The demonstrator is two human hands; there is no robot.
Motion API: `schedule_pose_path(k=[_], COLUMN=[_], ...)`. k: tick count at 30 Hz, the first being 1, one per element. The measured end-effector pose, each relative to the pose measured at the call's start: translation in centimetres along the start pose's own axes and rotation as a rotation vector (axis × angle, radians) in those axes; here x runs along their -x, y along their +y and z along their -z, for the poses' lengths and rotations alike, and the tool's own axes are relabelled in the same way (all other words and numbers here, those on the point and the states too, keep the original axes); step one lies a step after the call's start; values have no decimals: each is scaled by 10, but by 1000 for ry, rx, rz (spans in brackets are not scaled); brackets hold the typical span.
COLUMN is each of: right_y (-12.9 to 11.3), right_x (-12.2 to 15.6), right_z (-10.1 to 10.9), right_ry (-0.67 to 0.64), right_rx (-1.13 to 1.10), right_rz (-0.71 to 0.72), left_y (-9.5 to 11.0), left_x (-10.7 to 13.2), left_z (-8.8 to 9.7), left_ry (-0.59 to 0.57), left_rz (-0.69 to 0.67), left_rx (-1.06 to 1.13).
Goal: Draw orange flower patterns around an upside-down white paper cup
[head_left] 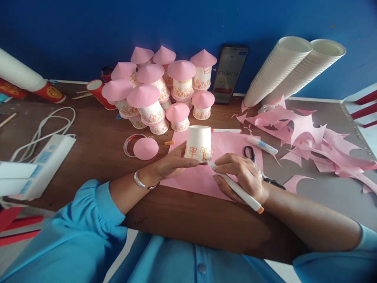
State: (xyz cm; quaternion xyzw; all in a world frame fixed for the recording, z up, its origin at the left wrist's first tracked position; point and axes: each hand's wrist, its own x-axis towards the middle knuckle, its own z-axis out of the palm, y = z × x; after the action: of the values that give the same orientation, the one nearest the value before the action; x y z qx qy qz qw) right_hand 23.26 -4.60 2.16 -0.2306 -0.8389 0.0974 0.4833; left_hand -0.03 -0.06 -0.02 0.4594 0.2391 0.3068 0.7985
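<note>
My left hand [176,162] is closed around the lower part of a white paper cup [199,138], which is upside down. Red and orange-yellow flowers are drawn near the cup's rim. My right hand [240,173] grips a white marker pen [240,192] with an orange end, its tip touching or very near the cup's lower edge. Beneath both hands lies a pink paper sheet [173,179]. Scissors [260,169] are partly hidden behind my right hand. A glue stick [262,145] and another marker [226,131] lie close by.
Several decorated cups with pink cone roofs [143,96] stand at the back, near a phone [230,74] showing a timer. Tall cup stacks [278,70] lean at the wall. Pink paper scraps [306,129] cover the right. A power strip [48,165] and cable lie left; a loose pink cone [145,148] is nearer.
</note>
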Motion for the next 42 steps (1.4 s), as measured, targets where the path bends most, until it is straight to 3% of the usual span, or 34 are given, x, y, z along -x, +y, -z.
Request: schedule_pose_path(k=[27,42], right_y=[0,1], right_x=[-1,0], right_z=[-1,2], right_ry=[-20,-14], right_rx=[50,-4], right_rz=[13,19], left_y=[1,-6], left_x=[-1,1], left_z=[-1,6], left_ry=[-76,-15], left_rz=[-7,16], left_rx=[-43,38])
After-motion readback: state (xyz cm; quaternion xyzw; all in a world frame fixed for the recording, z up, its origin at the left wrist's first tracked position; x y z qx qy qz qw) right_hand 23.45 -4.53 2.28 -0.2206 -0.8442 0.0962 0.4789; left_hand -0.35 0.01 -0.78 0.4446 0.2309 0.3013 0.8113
